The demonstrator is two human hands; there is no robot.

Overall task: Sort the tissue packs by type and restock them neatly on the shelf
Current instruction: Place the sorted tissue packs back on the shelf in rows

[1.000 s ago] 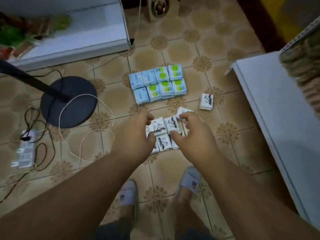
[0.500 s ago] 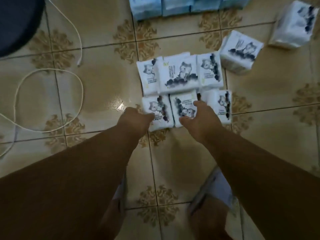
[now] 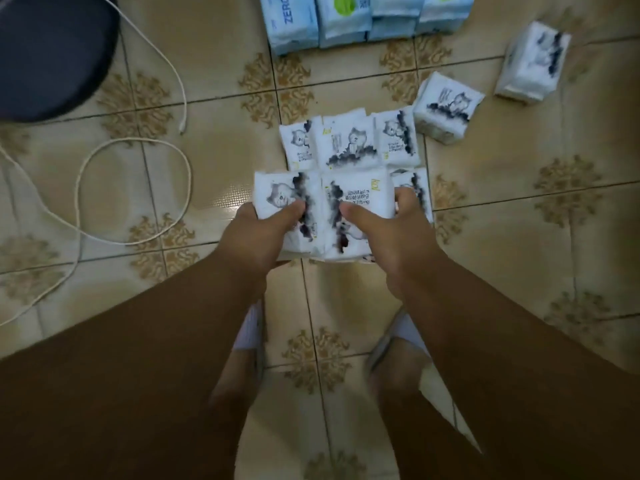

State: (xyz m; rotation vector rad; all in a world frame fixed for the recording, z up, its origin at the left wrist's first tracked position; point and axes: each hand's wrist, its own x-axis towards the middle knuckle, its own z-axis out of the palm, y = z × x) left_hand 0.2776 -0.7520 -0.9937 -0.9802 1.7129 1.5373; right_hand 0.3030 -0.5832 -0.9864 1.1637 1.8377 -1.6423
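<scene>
**Two cat-print packs now gripped and lifted from the near row**

Half a second ago both hands only touched the near edges of two white cat-print packs that lay flat on the tiled floor (image 3: pixel 519 258). Now the left hand (image 3: pixel 258 233) grips the left cat pack (image 3: pixel 280 195), thumb curled over its top face, and the right hand (image 3: pixel 388 233) grips the right cat pack (image 3: pixel 360 195), thumb on top and fingers wrapped round its right side. The two packs are pressed side by side, touching, and they look raised off the tiles and tilted toward the camera; they take up more of the view than before. The view has also drawn closer to the floor.

Just beyond the held pair lies the far row of three cat packs (image 3: pixel 349 143), flat and touching one another. One more cat pack (image 3: pixel 417 185) peeks out at the right of the right hand, partly hidden by the fingers. To the far right a tilted cat pack (image 3: pixel 446 109) sits just beside the row, and another loose cat pack (image 3: pixel 533 64) lies well apart from it. The blue packs (image 3: pixel 346 19) are grouped at the far edge.

At the left, a white cord (image 3: pixel 138 188) loops on the tiles near a dark round base (image 3: pixel 52 53). Two slippered feet (image 3: pixel 398 341) show between the forearms
</scene>
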